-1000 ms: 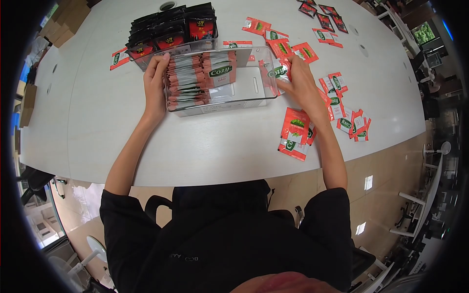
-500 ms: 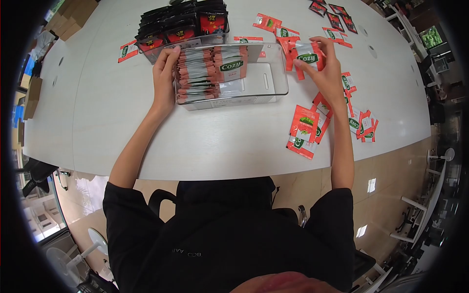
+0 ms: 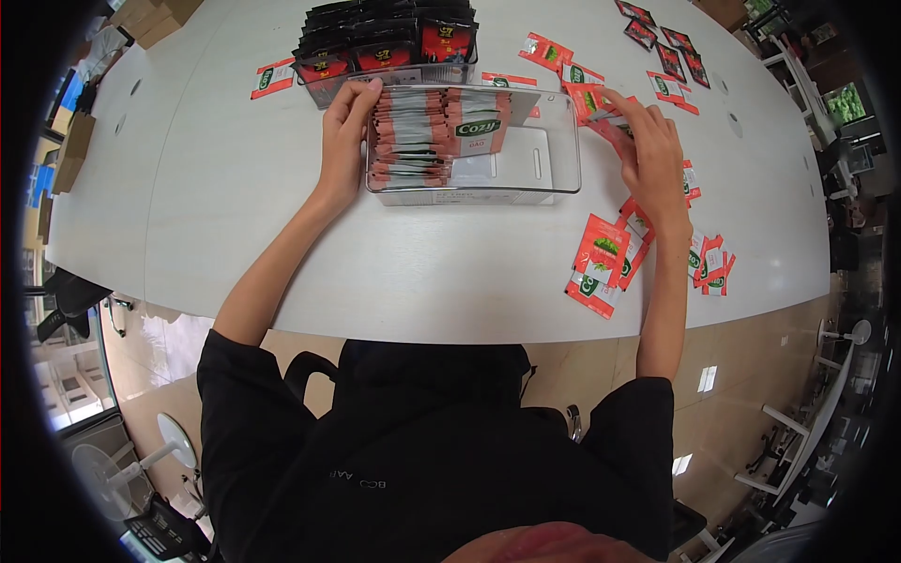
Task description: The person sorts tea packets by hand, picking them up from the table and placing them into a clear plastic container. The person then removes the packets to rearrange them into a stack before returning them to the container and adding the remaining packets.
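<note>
My left hand (image 3: 343, 141) is closed on the left end of a clear plastic bin (image 3: 566, 155), fingers over its rim. Inside it, a tight row of red-and-white Cozy sachets (image 3: 408, 131) fills the left side, with one sachet (image 3: 479, 127) facing up beside the row. To the right of the bin, my right hand (image 3: 655, 155) pinches a red sachet (image 3: 617, 133), now tilted so that its printed front hardly shows. Another red sachet (image 3: 582, 101) lies just behind the fingers. Below that hand is a loose pile of Cozy sachets (image 3: 601, 253).
Behind the bin stands a second clear bin of black-and-red packets (image 3: 385, 56). More red sachets (image 3: 544, 50) lie at the back, with others (image 3: 713, 267) to the right. Several black packets (image 3: 671, 61) sit far right. The white table (image 3: 450, 281) has its front edge near my body.
My right hand has turned its sachet from face-on to tilted, with the fingers now reaching over it. My left hand stays on the bin. The whole view has shifted slightly.
</note>
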Demonstrator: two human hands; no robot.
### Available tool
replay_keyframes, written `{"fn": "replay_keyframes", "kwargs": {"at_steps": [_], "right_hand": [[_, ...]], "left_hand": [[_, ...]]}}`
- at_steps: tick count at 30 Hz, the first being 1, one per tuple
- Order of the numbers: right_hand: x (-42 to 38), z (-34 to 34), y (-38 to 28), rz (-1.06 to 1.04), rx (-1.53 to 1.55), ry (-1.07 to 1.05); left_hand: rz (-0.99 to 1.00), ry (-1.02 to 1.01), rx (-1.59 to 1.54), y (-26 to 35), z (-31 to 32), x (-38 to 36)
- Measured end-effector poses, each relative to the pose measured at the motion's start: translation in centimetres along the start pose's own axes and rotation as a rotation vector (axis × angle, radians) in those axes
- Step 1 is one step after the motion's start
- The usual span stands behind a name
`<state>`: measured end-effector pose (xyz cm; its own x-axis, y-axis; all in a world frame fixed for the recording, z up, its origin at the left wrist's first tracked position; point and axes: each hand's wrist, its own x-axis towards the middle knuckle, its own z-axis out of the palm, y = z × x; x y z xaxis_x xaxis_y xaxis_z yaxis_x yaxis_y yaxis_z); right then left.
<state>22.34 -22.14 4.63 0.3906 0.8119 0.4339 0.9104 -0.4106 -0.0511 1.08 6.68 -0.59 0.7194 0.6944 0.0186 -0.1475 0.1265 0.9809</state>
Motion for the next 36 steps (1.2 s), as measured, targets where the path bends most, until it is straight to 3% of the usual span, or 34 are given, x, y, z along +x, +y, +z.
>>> {"fn": "replay_keyframes", "kwargs": {"at_steps": [2, 6, 10, 17, 20, 22, 25, 29, 31, 32, 34, 36], "right_hand": [[-0.1, 0.5, -0.6, 0.111, 0.154, -0.027], [-0.4, 1.2, -0.4, 0.132, 0.196, -0.086], [-0.6, 1.0, 0.5, 0.049, 0.169, -0.177], [-0.4, 2.0, 0.6, 0.069, 0.174, 0.059], [0.1, 1.9, 0.6, 0.178, 0.313, 0.158], [0.4, 2.3, 1.1, 0.041, 0.268, 0.375], [0.2, 1.1, 1.5, -0.046, 0.123, 0.44], [-0.4, 0.8, 1.7, 0.013, 0.108, 0.424], [-0.2, 1.2, 1.9, 0.102, 0.477, 0.567], [-0.1, 1.3, 1.8, 0.092, 0.491, 0.566], [0.0, 1.2, 1.2, 0.36, 1.043, 0.697], [-0.1, 0.9, 0.8, 0.373, 1.19, 0.68]], "left_hand": [[0.01, 0.009, 0.002, 0.1, 0.3, 0.0], [0.061, -0.012, -0.005, -0.4, 0.0, 0.2], [0.054, 0.001, 0.011, -0.3, 0.4, 0.3], [0.046, -0.027, 0.04, 0.0, 0.0, 0.1], [0.069, 0.003, 0.038, 0.1, 0.4, 0.0], [0.044, 0.028, 0.043, 0.5, 0.6, -0.2], [0.015, 0.052, 0.07, 0.0, 0.0, 0.2], [0.033, 0.033, 0.038, -0.4, -0.3, 0.5], [0.033, 0.024, 0.044, -0.2, -0.2, 0.2], [0.033, 0.004, 0.046, -0.1, -0.2, 0.2], [0.065, 0.012, 0.048, -0.5, -0.2, 0.5], [0.064, 0.018, 0.036, -0.7, 0.0, 0.6]]}}
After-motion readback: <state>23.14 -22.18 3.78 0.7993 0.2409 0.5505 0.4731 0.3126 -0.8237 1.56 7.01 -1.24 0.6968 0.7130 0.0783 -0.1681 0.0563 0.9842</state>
